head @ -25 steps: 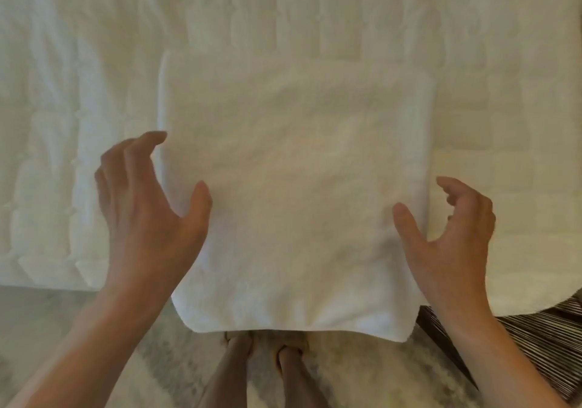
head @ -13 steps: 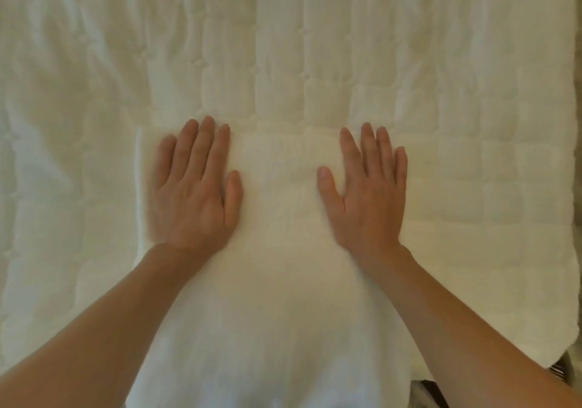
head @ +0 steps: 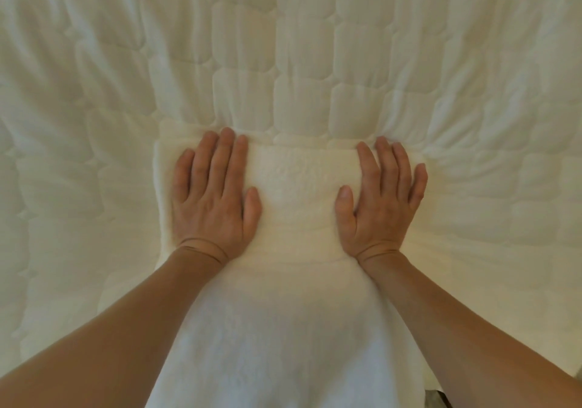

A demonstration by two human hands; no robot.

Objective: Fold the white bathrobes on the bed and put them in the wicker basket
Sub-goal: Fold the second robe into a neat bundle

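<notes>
Left hand (head: 214, 199) and right hand (head: 382, 202), fingers straight, press flat the folded white terry bathrobe (head: 296, 193) on the quilted cream bed (head: 315, 61); next, lifting it basketward.

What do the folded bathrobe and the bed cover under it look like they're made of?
Folded bathrobe: probably terry cotton; its surface looks nubby, matte and thick under both flat hands. Bed cover: quilted padded fabric, cream, smooth, with stitched puffy squares; the fibre can't be told.

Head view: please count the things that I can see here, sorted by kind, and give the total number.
white bathrobe, folded: 1
hands: 2 (left hand and right hand, both pressing flat on the bathrobe)
quilted bed cover: 1
Total: 4
</notes>
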